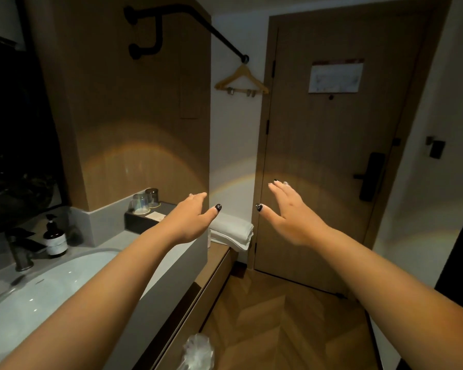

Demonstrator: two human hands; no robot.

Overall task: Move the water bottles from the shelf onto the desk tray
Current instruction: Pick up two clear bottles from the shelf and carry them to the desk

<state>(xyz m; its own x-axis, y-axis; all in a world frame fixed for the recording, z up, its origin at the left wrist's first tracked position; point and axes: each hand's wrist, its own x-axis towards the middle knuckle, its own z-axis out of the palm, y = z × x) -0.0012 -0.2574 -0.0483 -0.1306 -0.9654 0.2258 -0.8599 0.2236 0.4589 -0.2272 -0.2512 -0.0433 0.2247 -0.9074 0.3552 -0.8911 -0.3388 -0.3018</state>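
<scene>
Wooden door (pixel 332 156) and chevron floor (pixel 278 329) fill the view ahead, and no water bottles or desk tray can be seen from here. Both hands are raised in mid-air with fingers straight and thumbs spread, holding nothing: the left hand (pixel 191 218) hovers over the right end of the grey worktop (pixel 96 241), the right hand (pixel 289 212) in front of the door. On the worktop's back edge a dark tray (pixel 137 222) carries two upturned glasses (pixel 145 201). A pump bottle (pixel 54 240) stands beside the tap (pixel 20 253) behind the white basin (pixel 38 295). Folded white towels (pixel 231 232) lie on the lower wooden ledge (pixel 214 265) past the worktop's right end. A wooden hanger (pixel 241 81) hangs from a black rail (pixel 198 20).
</scene>
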